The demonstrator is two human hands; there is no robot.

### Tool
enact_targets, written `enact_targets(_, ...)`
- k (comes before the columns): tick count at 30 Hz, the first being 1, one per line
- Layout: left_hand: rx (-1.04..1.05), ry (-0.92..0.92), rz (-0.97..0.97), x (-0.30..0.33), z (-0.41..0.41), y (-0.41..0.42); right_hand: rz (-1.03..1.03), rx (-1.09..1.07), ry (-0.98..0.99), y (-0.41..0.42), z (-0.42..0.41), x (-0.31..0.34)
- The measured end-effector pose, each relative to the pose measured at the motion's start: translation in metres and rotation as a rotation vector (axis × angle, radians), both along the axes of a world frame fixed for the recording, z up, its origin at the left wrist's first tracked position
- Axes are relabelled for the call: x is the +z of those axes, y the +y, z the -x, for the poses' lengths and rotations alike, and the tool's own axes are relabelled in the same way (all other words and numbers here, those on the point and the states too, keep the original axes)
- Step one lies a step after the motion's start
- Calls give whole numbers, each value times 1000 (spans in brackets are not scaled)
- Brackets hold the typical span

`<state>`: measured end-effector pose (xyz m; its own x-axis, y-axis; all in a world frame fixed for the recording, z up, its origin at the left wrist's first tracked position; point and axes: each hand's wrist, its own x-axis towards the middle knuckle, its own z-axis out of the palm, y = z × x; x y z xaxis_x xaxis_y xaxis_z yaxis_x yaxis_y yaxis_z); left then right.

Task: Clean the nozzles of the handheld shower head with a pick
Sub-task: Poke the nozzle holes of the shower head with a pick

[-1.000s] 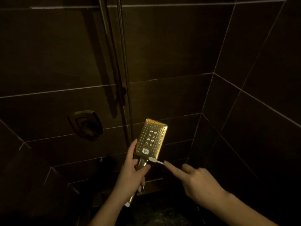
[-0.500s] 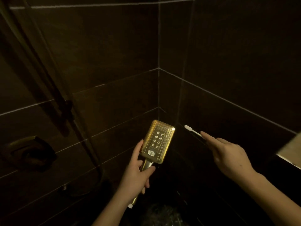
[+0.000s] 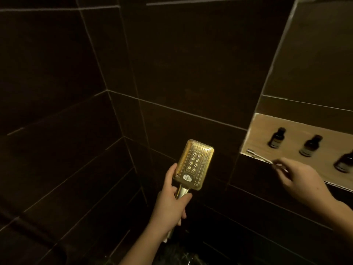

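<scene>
Dark brown wall tiles [image 3: 57, 73] with pale grout lines fill the left of the view and meet in a corner to the left of the shower head. The person's left hand [image 3: 170, 203] rises from the bottom of the frame, its fingers [image 3: 183, 213] wrapped round the gold handle [image 3: 181, 192] and its thumb lying up along the left edge of the head. The handheld shower head [image 3: 193, 165] is a gold rectangle held upright and leaning slightly right, its face turned toward the camera; small nozzles dot the border, two columns of larger ringed nozzles sit in a raised centre panel, and a pale button [image 3: 187, 177] lies just below them. To the right of the shower head, well apart from it, a lit niche shelf [image 3: 257, 134] opens in the dark wall. A thin pale pick [image 3: 258, 156] lies along the shelf's front edge, blurred, with its far tip pointing back toward the shower head. The right hand [image 3: 299, 180] reaches to the pick's near end with curled fingers [image 3: 280, 162]; whether they are pinching the pick or only touching it cannot be told through the blur. Farther right on the shelf stand three small dark bottles: one [image 3: 277, 137] behind the hand, a second [image 3: 310, 146] beside it, and a third [image 3: 344, 162] cut by the frame edge.
</scene>
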<state>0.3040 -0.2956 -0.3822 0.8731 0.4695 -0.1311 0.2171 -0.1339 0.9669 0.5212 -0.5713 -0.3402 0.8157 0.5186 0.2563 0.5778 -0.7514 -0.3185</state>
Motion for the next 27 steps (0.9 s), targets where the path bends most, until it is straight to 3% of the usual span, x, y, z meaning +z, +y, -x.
enact_targets(12, -108, 11, -21, 4, -23, -22, 119, -246, -6, -70, -61, -13)
enact_targets(27, -75, 6, -27, 1, -13, -6, 177, -265, 75, -61, -78, -10)
